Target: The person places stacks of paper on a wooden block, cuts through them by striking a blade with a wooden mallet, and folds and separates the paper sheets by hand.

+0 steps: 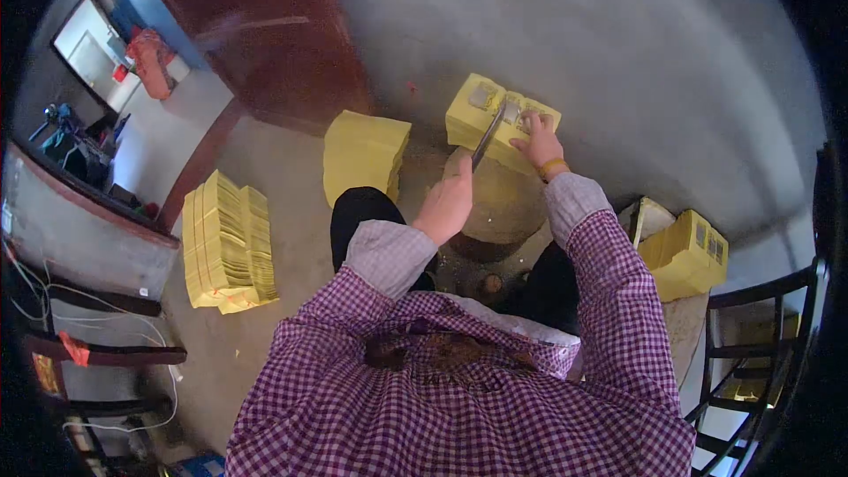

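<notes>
My left hand (448,203) is closed around a long, narrow dark metal tool (487,139); I cannot make out its exact kind. The tool slants up and away, its far end at the top of a yellow paper stack (465,117). Silvery square patches (482,95) mark the top of this stack. On its right part rests my right hand (541,143), fingers bent and somewhat apart, touching the paper near a patch. A yellow band circles the right wrist. Under the stack is a round, brownish block (503,203), partly hidden by my left hand.
Another yellow paper stack (364,155) stands left of the block, and a tied bundle (225,243) lies farther left on the floor. More patched yellow paper (685,252) sits at the right. Dark chairs (751,344) flank me; a grey wall (565,26) rises ahead beside a red-brown door (256,26).
</notes>
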Demonstrator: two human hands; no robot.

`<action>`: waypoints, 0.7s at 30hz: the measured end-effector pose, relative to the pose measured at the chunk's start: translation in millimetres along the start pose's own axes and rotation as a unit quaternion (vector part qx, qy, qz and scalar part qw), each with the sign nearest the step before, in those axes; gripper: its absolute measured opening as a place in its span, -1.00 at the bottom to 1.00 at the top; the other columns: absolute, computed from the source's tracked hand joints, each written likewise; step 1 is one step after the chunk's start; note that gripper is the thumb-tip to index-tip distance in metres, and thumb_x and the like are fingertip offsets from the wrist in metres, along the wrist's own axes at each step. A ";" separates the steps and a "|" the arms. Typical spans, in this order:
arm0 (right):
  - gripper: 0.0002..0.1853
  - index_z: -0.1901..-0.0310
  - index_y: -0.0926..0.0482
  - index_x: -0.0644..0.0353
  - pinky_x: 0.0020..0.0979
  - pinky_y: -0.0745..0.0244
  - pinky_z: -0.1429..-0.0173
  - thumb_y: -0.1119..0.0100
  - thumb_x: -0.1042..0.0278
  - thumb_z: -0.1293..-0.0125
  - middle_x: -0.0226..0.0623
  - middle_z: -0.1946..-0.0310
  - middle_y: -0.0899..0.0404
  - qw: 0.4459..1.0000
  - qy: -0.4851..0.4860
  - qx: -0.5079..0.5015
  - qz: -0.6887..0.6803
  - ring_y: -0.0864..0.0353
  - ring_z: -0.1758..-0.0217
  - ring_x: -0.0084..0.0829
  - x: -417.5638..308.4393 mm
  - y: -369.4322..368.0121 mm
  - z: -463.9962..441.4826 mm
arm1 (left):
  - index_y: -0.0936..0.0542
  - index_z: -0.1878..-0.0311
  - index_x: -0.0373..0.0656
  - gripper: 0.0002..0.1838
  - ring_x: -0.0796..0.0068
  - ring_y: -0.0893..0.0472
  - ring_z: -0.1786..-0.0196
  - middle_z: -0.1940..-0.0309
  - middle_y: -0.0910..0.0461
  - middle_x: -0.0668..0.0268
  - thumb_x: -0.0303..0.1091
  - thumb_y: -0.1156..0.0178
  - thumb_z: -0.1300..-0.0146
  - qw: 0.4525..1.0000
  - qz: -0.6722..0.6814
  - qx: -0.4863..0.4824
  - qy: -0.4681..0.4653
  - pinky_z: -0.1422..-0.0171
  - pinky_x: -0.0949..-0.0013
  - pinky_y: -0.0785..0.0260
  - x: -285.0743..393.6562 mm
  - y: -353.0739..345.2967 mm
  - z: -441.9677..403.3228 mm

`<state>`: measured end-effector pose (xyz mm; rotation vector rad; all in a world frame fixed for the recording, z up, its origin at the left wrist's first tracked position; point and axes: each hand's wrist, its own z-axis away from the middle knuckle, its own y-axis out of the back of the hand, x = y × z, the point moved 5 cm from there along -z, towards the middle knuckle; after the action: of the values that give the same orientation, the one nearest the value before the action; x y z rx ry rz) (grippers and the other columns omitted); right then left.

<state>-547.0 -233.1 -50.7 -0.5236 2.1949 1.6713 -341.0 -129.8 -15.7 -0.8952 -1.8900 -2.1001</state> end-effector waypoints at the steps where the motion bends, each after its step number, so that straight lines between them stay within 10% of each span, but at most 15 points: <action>1: -0.39 -0.08 -0.27 -0.03 -0.18 -0.45 -0.04 -0.34 0.18 0.02 -0.10 -0.05 -0.22 1.000 0.000 0.000 0.000 -0.44 -0.03 -0.02 0.7 -0.8 -0.2 | -0.20 -0.04 -0.27 -0.71 -0.23 -0.53 0.23 0.37 -0.52 -0.22 -0.40 0.28 -0.28 1.000 -0.004 -0.010 0.018 0.12 -0.09 -0.33 3.6 2.8 -0.8; 9: -0.50 -0.05 -0.29 0.10 -0.16 -0.44 0.01 -0.24 0.25 -0.08 0.00 0.19 -0.45 0.993 0.006 0.030 -0.115 -0.52 0.10 -0.05 -32.6 -1.3 25.4 | -0.29 0.11 -0.33 -0.72 -0.26 -0.52 0.19 0.33 -0.52 -0.22 -0.32 0.31 -0.30 0.998 0.035 0.016 0.052 0.03 -0.12 -0.30 -19.4 -4.3 -23.2; 13: -0.47 -0.04 -0.34 0.24 -0.09 -0.43 0.10 -0.11 0.02 -0.14 0.05 0.16 -0.53 0.952 0.082 -0.296 0.008 -0.55 0.15 0.00 -90.0 -41.0 147.7 | -0.30 0.14 -0.32 -0.72 -0.23 -0.52 0.25 0.39 -0.53 -0.20 -0.28 0.24 -0.31 0.998 0.033 0.025 0.054 0.12 -0.13 -0.30 -41.1 -26.9 -32.9; 14: -0.46 0.02 -0.47 0.24 -0.11 -0.44 0.07 -0.08 -0.06 -0.13 0.01 0.20 -0.57 0.953 0.291 -0.079 0.024 -0.57 0.14 -0.04 -92.0 -54.6 182.2 | -0.29 0.17 -0.33 -0.73 -0.22 -0.52 0.31 0.46 -0.52 -0.19 -0.25 0.17 -0.33 0.998 0.025 0.037 0.041 0.20 -0.13 -0.30 -45.9 -32.8 -33.9; 15: -0.54 0.15 -0.59 0.24 -0.12 -0.45 0.04 -0.09 -0.01 -0.12 0.00 0.24 -0.60 0.859 0.087 -0.493 0.104 -0.59 0.12 -0.08 -75.5 -88.0 206.4 | -0.29 0.17 -0.33 -0.73 -0.22 -0.52 0.31 0.46 -0.52 -0.19 -0.25 0.17 -0.33 0.998 0.025 0.031 0.040 0.20 -0.13 -0.30 -46.1 -33.6 -33.7; 17: -0.46 0.39 -0.61 0.24 -0.05 -0.40 0.26 0.01 -0.18 -0.16 0.07 0.49 -0.54 0.827 0.209 -0.495 0.165 -0.51 0.39 0.10 -15.7 -167.4 249.8 | -0.29 0.18 -0.31 -0.72 -0.21 -0.52 0.32 0.49 -0.52 -0.17 -0.23 0.16 -0.33 0.994 0.073 0.073 0.023 0.22 -0.13 -0.29 -42.8 -26.1 -33.2; 21: -0.54 0.32 -0.59 0.25 -0.12 -0.42 0.24 -0.02 -0.07 -0.16 -0.01 0.45 -0.56 0.737 -0.019 -0.676 0.021 -0.53 0.36 -0.01 43.7 -170.8 275.6 | -0.29 0.19 -0.30 -0.72 -0.21 -0.52 0.33 0.49 -0.52 -0.16 -0.22 0.16 -0.33 0.996 0.059 0.064 0.032 0.23 -0.14 -0.29 -46.9 -33.2 -37.7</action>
<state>-492.7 -12.4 -286.0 -0.6925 0.5409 3.0161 -331.9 -171.7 -69.3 -0.8766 -1.8671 -1.8956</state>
